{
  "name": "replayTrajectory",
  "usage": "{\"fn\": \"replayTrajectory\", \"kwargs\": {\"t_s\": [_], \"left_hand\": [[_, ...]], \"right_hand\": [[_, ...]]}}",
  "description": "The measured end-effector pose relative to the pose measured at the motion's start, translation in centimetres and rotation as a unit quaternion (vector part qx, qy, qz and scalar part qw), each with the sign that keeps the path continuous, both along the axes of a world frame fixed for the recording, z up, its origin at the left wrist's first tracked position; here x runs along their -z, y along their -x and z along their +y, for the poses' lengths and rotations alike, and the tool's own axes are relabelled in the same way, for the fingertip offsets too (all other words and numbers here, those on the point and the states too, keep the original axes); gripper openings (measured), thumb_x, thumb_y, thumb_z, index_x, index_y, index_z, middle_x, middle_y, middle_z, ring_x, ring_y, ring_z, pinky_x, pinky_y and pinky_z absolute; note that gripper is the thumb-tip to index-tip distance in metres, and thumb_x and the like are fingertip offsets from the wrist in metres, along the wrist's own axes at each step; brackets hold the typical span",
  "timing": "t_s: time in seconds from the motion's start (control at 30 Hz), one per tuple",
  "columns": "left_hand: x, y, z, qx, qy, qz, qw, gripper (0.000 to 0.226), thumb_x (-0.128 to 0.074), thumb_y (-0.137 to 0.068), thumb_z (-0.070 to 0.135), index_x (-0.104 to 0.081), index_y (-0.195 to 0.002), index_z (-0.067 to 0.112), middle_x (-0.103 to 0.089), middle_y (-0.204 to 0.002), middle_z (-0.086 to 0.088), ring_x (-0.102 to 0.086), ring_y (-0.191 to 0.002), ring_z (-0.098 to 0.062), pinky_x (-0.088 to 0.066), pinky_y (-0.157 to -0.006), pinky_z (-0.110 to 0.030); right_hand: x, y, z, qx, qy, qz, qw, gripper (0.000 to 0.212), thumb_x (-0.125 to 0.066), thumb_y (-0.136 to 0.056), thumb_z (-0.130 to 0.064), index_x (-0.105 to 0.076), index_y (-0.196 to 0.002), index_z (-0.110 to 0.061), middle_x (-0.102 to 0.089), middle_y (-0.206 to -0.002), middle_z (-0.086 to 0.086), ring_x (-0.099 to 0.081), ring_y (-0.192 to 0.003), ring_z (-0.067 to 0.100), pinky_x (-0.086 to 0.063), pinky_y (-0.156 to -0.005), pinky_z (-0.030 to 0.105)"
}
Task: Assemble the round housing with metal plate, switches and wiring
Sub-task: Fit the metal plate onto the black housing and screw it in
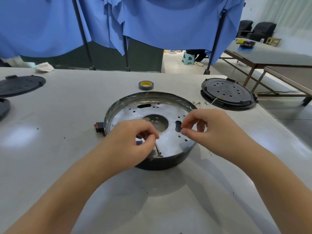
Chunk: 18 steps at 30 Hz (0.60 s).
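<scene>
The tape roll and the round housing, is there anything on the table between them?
No. In the head view the tape roll sits just beyond the round housing's far rim, and the short strip of table between them is bare.

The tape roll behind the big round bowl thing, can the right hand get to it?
Probably yes. The tape roll lies in the open on the table, just beyond the round housing, with nothing over it. But the right hand seems to pinch something tiny, so it may need to put that down first.
</scene>
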<state>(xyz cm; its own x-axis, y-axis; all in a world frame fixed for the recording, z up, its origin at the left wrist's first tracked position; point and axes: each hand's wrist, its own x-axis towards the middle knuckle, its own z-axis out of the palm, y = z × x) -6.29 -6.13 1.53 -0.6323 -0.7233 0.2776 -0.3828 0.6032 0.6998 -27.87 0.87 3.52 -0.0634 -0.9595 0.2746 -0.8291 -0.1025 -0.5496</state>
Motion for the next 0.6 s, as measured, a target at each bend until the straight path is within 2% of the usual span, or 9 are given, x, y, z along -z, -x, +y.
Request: {"fn": "replayTrajectory", "kwargs": {"t_s": [0.07, 0.17, 0.23, 0.3, 0.4, 0.5, 0.6], "left_hand": [[0.1, 0.1, -0.2, -0.028, 0.005, 0.029, 0.999, 0.036, -0.053, -0.085, -0.001, -0.068, -0.088, 0.031, -0.067, -0.084, 0.016, -0.064, -0.088, -0.001, -0.047, -0.070, -0.006], [0.2, 0.1, -0.4, -0.051, 0.030, 0.056, 0.997, 0.048, -0.045, -0.083, -0.010, -0.064, -0.097, 0.032, -0.065, -0.097, 0.015, -0.062, -0.093, -0.001, -0.048, -0.076, -0.009], [0.1, 0.0, -0.7, -0.070, 0.066, 0.052, 0.994, 0.046, -0.045, -0.083, -0.009, -0.065, -0.098, 0.030, -0.066, -0.095, 0.016, -0.062, -0.091, -0.001, -0.048, -0.077, -0.012], [0.1, -0.3, -1.0, -0.093, 0.089, 0.035, 0.991, 0.040, -0.047, -0.083, -0.005, -0.067, -0.093, 0.029, -0.066, -0.089, 0.018, -0.061, -0.089, 0.000, -0.050, -0.075, -0.016], [0.3, -0.6, -1.5, -0.107, 0.068, 0.003, 0.992, 0.035, -0.049, -0.083, 0.001, -0.068, -0.085, 0.029, -0.066, -0.083, 0.020, -0.060, -0.081, 0.002, -0.050, -0.069, -0.022], [0.5, -0.7, -1.7, -0.100, 0.044, -0.024, 0.994, 0.030, -0.050, -0.084, 0.007, -0.068, -0.082, 0.031, -0.067, -0.079, 0.015, -0.055, -0.058, 0.000, -0.043, -0.055, -0.025], [0.5, -0.8, -1.7, -0.089, 0.043, -0.031, 0.995, 0.028, -0.051, -0.085, 0.010, -0.069, -0.083, 0.031, -0.067, -0.079, 0.014, -0.060, -0.065, -0.007, -0.051, -0.060, -0.033]], "right_hand": [[-0.5, -0.7, -0.4, -0.013, -0.022, 0.010, 1.000, 0.009, -0.070, -0.081, -0.030, -0.066, -0.078, -0.037, -0.066, -0.078, -0.022, -0.057, -0.071, 0.002, -0.040, -0.058, 0.010], [-1.2, -2.4, -1.2, -0.059, -0.098, 0.003, 0.993, 0.008, -0.073, -0.078, -0.039, -0.068, -0.077, -0.034, -0.066, -0.075, -0.019, -0.061, -0.073, -0.001, -0.039, -0.059, 0.013], [-1.3, -3.7, -1.7, -0.059, -0.154, 0.025, 0.986, 0.023, -0.072, -0.074, -0.052, -0.066, -0.076, -0.030, -0.066, -0.072, -0.017, -0.061, -0.066, -0.001, -0.043, -0.056, 0.017], [-1.1, -4.8, -2.1, -0.035, -0.185, 0.088, 0.978, 0.035, -0.070, -0.072, -0.061, -0.064, -0.074, -0.026, -0.065, -0.067, -0.010, -0.059, -0.061, 0.003, -0.042, -0.053, 0.020], [-1.2, -5.4, -2.5, -0.014, -0.208, 0.145, 0.967, 0.030, -0.070, -0.077, -0.054, -0.064, -0.074, -0.024, -0.066, -0.070, -0.008, -0.058, -0.064, 0.004, -0.039, -0.051, 0.021], [-1.6, -5.4, -2.7, -0.030, -0.240, 0.167, 0.956, 0.021, -0.064, -0.085, -0.045, -0.060, -0.076, -0.026, -0.064, -0.077, -0.008, -0.056, -0.069, 0.006, -0.039, -0.052, 0.021], [-1.6, -5.1, -2.8, -0.045, -0.236, 0.202, 0.949, 0.023, -0.055, -0.091, -0.042, -0.049, -0.074, -0.028, -0.058, -0.079, -0.008, -0.052, -0.069, 0.007, -0.037, -0.054, 0.023]]}}
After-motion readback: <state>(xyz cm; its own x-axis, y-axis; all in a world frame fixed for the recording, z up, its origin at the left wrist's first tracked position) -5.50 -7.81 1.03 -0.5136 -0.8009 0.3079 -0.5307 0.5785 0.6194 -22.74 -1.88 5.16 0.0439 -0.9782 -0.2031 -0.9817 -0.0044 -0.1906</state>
